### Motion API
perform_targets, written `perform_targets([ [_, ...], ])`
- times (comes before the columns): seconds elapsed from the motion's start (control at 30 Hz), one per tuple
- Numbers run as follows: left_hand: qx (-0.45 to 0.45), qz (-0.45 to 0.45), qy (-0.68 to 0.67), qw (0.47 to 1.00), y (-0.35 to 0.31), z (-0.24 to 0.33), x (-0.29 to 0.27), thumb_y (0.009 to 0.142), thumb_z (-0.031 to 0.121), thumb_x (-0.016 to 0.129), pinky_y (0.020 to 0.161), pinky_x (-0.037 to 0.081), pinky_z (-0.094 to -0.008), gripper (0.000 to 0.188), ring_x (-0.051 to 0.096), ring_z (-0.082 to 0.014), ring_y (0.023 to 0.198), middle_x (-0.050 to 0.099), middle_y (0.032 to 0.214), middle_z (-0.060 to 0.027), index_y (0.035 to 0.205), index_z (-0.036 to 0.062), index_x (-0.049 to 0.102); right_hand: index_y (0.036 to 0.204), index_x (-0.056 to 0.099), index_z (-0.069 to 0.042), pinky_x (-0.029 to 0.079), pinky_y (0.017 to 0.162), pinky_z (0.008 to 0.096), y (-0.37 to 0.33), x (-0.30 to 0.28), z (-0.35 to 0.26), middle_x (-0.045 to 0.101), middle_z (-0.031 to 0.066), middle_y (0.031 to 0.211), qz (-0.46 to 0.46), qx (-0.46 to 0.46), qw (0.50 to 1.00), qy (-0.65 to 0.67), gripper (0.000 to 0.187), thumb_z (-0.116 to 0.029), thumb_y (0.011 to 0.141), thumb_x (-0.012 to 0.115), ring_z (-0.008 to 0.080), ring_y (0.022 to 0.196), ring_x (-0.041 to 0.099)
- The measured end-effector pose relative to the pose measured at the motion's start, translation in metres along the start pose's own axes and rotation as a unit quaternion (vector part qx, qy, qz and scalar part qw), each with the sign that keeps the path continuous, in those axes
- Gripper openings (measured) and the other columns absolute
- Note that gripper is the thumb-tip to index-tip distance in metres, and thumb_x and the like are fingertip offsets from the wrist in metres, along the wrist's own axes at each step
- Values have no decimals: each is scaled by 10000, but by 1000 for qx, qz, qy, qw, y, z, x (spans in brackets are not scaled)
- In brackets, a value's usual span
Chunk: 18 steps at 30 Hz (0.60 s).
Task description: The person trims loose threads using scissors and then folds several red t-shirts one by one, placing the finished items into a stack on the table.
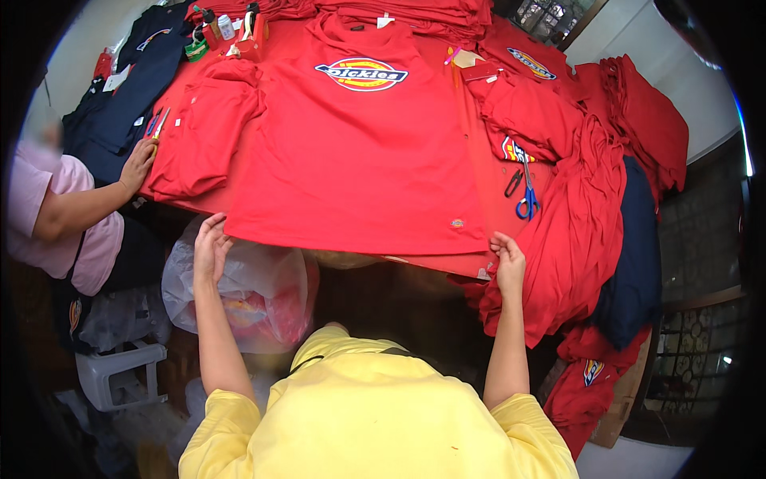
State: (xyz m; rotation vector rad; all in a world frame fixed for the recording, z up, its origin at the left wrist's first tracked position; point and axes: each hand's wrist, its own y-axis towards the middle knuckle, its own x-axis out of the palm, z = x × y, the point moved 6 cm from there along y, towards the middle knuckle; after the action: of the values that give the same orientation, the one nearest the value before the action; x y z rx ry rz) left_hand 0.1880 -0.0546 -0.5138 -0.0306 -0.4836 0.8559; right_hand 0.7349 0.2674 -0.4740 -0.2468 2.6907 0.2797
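A red T-shirt (359,160) with a large oval chest print lies spread flat on the table, its hem toward me. My left hand (210,251) pinches the hem at its left corner. At the opposite corner my right hand (509,263) holds the hem between thumb and fingers. Near the hem's right end sits a small printed patch (456,223). The collar lies at the far side, beside more red cloth. Blue-handled scissors (527,199) and dark thread snips (514,184) rest to the right of the shirt.
Folded red shirts (209,132) lie left, with a co-worker's hand (140,164) beside them. Piled red garments (578,231) hang over the right edge. Bottles (227,28) and a tape dispenser (252,36) stand far left. A plastic bag (187,279) and grey stool (120,379) are below.
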Motion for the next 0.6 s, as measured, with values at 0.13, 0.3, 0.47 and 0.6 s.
perform_targets([
  [0.13,-21,55,38,998,6,-8,8,936,157,604,851,504,-359,297,626,-180,948,641,1072,-72,1186,22,518,1103,639,21,467,699,225,22,4,14,649,44,860,-23,112,992,56,253,-135,987,476,95,763,581],
  [0.3,14,66,55,996,23,-20,3,912,104,644,760,527,-317,211,644,-153,888,659,1002,-75,1094,22,573,949,654,-29,470,671,370,37,11,12,648,114,822,-13,113,973,-201,291,-316,905,635,233,716,604],
  [0.47,23,46,80,995,14,-3,13,885,101,677,685,484,-238,110,612,-86,803,653,887,-7,956,79,596,817,593,-33,440,764,449,18,30,-32,579,135,862,-40,-39,945,-323,281,-292,829,702,338,859,549],
  [0.6,-51,-53,285,956,-39,32,-30,830,81,707,662,450,-220,161,545,-62,724,615,854,14,955,53,609,808,618,-51,429,770,484,-24,3,-79,625,120,870,-202,-4,867,-455,269,-302,801,716,339,892,570],
])
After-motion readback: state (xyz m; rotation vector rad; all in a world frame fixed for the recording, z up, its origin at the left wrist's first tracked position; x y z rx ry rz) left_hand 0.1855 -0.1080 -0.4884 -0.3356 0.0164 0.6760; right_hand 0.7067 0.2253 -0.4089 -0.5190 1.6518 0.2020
